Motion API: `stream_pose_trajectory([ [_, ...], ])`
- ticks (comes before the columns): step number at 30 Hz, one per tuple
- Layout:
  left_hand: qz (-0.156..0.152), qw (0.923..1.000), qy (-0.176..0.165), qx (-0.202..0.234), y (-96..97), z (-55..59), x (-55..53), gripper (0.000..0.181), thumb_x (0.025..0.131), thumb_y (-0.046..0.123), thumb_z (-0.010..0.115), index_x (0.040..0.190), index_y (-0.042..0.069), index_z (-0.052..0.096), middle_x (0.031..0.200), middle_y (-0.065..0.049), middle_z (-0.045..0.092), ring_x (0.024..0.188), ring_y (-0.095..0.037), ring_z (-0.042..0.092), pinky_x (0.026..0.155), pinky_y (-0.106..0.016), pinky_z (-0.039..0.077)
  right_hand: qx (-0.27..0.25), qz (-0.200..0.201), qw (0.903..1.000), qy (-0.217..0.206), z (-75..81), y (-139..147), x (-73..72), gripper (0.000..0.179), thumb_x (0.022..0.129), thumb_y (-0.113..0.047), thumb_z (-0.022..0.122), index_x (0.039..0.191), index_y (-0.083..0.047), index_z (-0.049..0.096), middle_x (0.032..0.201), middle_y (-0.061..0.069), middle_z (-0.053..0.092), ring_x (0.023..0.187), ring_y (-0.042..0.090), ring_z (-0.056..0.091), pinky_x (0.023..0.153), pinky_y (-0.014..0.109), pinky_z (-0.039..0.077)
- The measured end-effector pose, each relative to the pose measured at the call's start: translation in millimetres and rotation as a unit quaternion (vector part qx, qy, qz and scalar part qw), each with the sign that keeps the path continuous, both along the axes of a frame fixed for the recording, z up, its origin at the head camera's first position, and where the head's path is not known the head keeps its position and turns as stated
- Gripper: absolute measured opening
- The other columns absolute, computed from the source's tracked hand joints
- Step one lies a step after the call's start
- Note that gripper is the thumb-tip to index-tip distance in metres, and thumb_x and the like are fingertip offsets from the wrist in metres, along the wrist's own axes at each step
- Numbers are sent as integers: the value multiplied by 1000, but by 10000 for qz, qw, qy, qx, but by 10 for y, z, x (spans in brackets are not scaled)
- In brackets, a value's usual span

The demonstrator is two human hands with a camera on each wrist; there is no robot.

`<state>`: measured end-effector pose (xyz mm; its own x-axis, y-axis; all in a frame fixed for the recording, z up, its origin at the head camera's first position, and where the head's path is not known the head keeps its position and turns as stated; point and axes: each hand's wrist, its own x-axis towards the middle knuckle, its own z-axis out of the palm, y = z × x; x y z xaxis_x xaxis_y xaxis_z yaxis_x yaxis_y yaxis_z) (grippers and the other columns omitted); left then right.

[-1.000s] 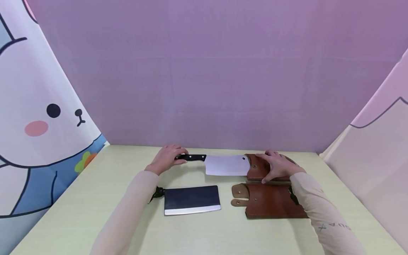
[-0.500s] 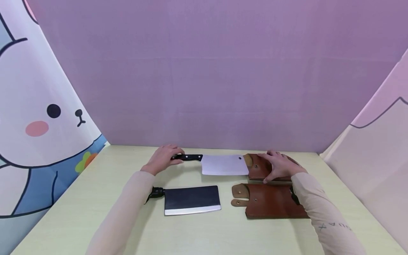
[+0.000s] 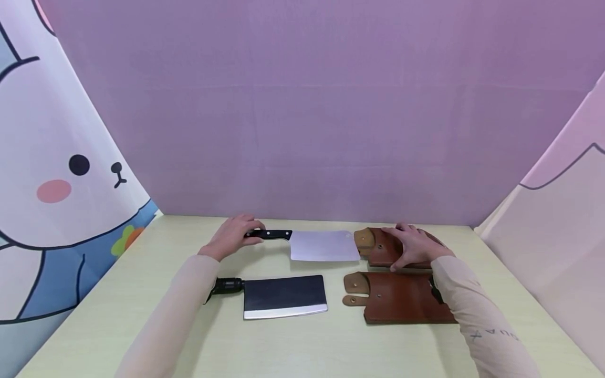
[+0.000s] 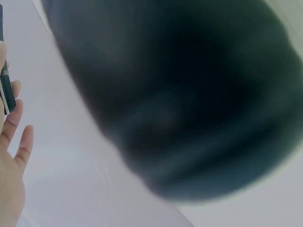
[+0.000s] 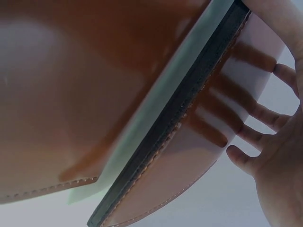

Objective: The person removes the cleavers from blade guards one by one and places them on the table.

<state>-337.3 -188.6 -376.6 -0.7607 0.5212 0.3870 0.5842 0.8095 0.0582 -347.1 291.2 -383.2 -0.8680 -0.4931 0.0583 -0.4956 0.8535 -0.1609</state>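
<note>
At the back of the table my left hand (image 3: 231, 237) pinches the black riveted handle end of a silver cleaver (image 3: 323, 247). Its blade points right, and its tip meets the tan flap of a brown leather sheath (image 3: 384, 247), outside the pocket. My right hand (image 3: 412, 245) holds that sheath across its width, thumb at the near edge and fingers at the far edge. The right wrist view shows several fingertips against the sheath's glossy face (image 5: 165, 175). In the left wrist view, the left hand (image 4: 12, 184) and handle show only at the edge.
A dark-bladed cleaver (image 3: 283, 297) lies nearer, its handle partly under the left sleeve. Beside it on the right is a second brown sheath (image 3: 406, 299) with two flaps, partly under the right forearm. A purple backdrop (image 3: 302, 115) stands behind the table. A large dark blur fills the left wrist view.
My left hand has moved left, drawing the silver cleaver's blade away from the sheath's mouth and uncovering the tan flap. The right hand and its sheath have barely shifted.
</note>
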Motion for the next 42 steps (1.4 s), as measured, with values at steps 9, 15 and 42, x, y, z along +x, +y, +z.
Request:
stream_pose_trajectory([
  [9,56,10000,-1,-33,-167,-31,15,27,80,35,68,103,21,65,88,4,59,80,-15,51,73,-38,43,-22,50,10000,48,-14,-74,0,100,52,-45,84,136,-11,41,121,21,42,109,38,42,87,61,35],
  [15,29,9999,8,105,-268,-52,34,27,79,32,69,103,20,66,85,3,59,77,-15,51,72,-37,42,-16,29,10000,45,-21,-116,-11,100,53,-45,84,137,-11,40,123,21,41,111,40,41,88,63,33],
  [42,405,9987,-253,181,-582,-125,162,26,81,30,68,104,17,66,84,3,58,78,-17,51,73,-40,42,-97,-88,9998,-163,-111,-224,-86,102,54,-46,84,139,-17,36,129,19,37,118,39,36,94,65,28],
])
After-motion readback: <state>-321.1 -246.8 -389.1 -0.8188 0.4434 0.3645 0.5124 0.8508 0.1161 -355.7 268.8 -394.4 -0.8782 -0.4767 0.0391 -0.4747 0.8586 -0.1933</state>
